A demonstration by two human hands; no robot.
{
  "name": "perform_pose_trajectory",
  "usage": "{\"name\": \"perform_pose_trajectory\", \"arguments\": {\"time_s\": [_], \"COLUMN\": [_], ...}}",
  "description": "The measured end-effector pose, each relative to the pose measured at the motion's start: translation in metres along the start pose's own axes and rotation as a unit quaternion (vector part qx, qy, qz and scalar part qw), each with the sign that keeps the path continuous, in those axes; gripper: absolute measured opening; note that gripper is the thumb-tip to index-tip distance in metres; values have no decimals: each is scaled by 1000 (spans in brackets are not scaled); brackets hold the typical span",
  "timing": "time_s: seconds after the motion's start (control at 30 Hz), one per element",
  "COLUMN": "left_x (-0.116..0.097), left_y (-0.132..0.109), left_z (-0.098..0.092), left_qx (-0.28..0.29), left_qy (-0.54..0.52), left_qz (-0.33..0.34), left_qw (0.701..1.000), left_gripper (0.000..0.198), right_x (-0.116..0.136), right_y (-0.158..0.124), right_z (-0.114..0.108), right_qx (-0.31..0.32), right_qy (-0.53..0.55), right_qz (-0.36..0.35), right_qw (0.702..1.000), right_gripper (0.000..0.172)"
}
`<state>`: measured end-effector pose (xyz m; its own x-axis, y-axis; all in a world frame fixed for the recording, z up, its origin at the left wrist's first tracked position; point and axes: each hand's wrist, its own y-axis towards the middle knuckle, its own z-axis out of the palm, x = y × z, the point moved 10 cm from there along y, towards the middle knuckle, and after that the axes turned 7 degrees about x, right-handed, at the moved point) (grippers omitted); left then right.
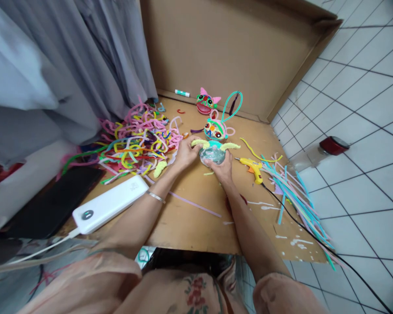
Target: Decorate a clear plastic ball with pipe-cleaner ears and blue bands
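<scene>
Between my hands is a clear, rounded plastic ball (212, 156) with a turquoise fuzzy top and a pale yellow fuzzy piece sticking out on each side. My left hand (187, 153) pinches the left yellow piece (201, 142). Thumb and fingers of my right hand (222, 168) are wrapped round the ball's lower right side, below the right yellow piece (232, 146). Just behind stands a finished-looking pipe-cleaner head (215, 129) with big eyes and a turquoise loop (240, 101). Farther back sits a red and green head (205, 104) with pink ears.
Tangled pipe cleaners (140, 135) are heaped left. A yellow glue gun (253, 168) and straight pipe cleaners (294, 200) lie right, its cord running to the front. A white power bank (111, 204), a black tablet-like slab (55, 205) and a glue stick (182, 93) are also there.
</scene>
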<state>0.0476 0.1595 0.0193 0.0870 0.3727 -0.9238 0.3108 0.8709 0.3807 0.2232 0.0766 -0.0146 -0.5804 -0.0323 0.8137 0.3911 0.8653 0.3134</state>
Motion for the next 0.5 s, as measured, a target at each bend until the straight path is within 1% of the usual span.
{"name": "perform_pose_trajectory", "arguments": {"time_s": [0.17, 0.37, 0.5], "left_x": [-4, -6, -5], "left_y": [0, -1, -1], "left_z": [0, 0, 1], "left_qx": [4, 12, 16], "left_qy": [15, 45, 65], "left_qz": [3, 8, 8], "left_qw": [1000, 999, 998], "left_gripper": [8, 12, 14], "right_x": [3, -1, -3], "right_y": [-1, 0, 0], "right_z": [0, 2, 1], "right_qx": [4, 10, 10], "right_qy": [8, 10, 32], "right_qz": [4, 9, 26], "right_qw": [1000, 1000, 999], "right_gripper": [89, 91, 96]}}
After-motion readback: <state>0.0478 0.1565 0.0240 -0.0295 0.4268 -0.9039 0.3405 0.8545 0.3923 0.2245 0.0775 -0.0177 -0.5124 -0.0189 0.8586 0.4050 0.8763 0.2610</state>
